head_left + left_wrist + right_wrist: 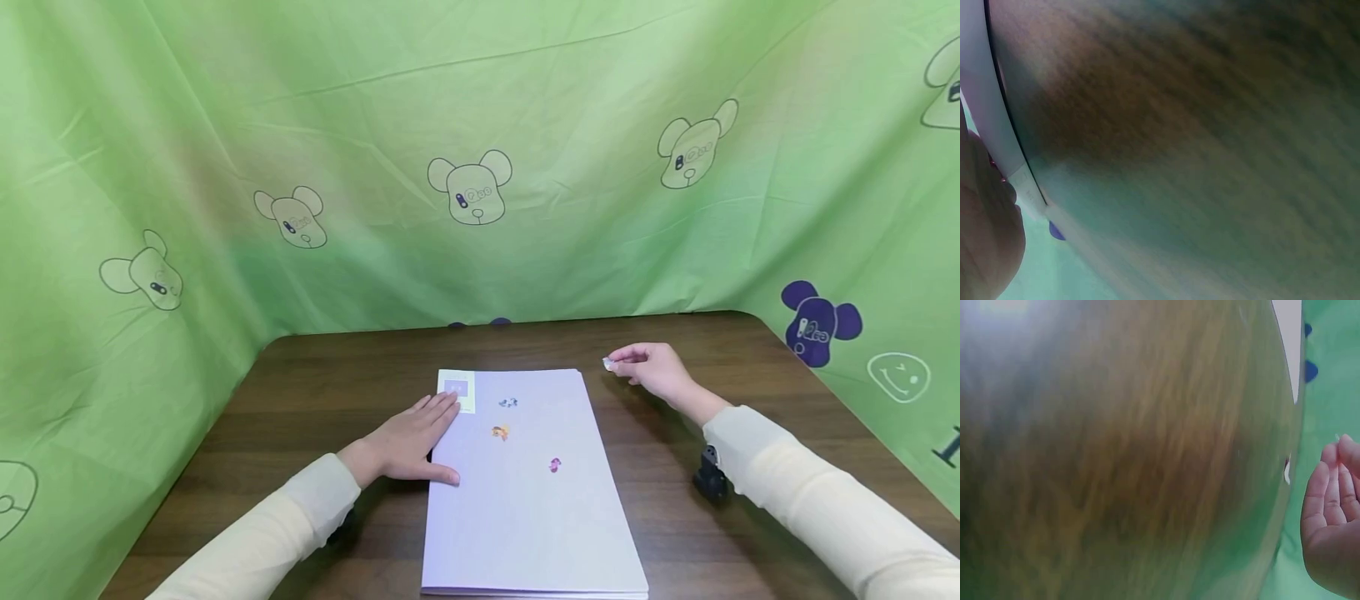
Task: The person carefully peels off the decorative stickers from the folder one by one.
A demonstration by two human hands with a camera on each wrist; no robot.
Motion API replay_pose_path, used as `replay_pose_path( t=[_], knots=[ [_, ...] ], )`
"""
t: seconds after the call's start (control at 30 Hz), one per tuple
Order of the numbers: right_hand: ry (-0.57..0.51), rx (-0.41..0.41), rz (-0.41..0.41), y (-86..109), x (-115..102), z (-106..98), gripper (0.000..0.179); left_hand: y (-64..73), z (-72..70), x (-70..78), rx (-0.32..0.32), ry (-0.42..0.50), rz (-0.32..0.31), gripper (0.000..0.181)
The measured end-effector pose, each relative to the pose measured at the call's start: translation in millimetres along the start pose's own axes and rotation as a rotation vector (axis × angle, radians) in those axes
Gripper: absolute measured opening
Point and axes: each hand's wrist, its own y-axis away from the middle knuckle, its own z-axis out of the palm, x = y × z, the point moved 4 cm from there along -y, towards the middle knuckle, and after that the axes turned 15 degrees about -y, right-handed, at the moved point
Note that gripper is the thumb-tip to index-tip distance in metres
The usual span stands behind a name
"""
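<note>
A stack of large white sheets (525, 525) lies on the table, three small stickers on its top: a blue-white one (508, 402), an orange one (500, 432) and a pink one (555, 465). My left hand (412, 437) rests flat over the stack's left edge, thumb spread. Its fingertips reach a pale label with a purple square (456, 387) at the top left corner. Right of the stack, my right hand (654, 369) pinches a small whitish piece (608, 364) between thumb and fingers. In the right wrist view the piece is mostly hidden by the fingertips (1330, 452).
The brown wooden table (315, 400) extends on both sides of the stack. A green curtain (375, 275) with bear-head prints hangs around its back and sides. A small white scrap (1287, 470) shows near the table edge in the right wrist view.
</note>
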Motion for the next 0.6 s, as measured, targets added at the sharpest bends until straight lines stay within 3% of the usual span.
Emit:
replay_pose_path(
  t=[0.3, 0.6],
  knots=[
    [0.038, 0.041, 0.009, -5.3, 4, -21, 0.033, 0.0, 1.2, -0.6, 0.013, 0.0, 0.003, 0.112],
    [0.099, 0.052, 0.035, -9.8, 10, -28, 0.03, 0.2, 1.2, -0.6, 0.006, -0.007, -0.002, 0.112]
  ],
)
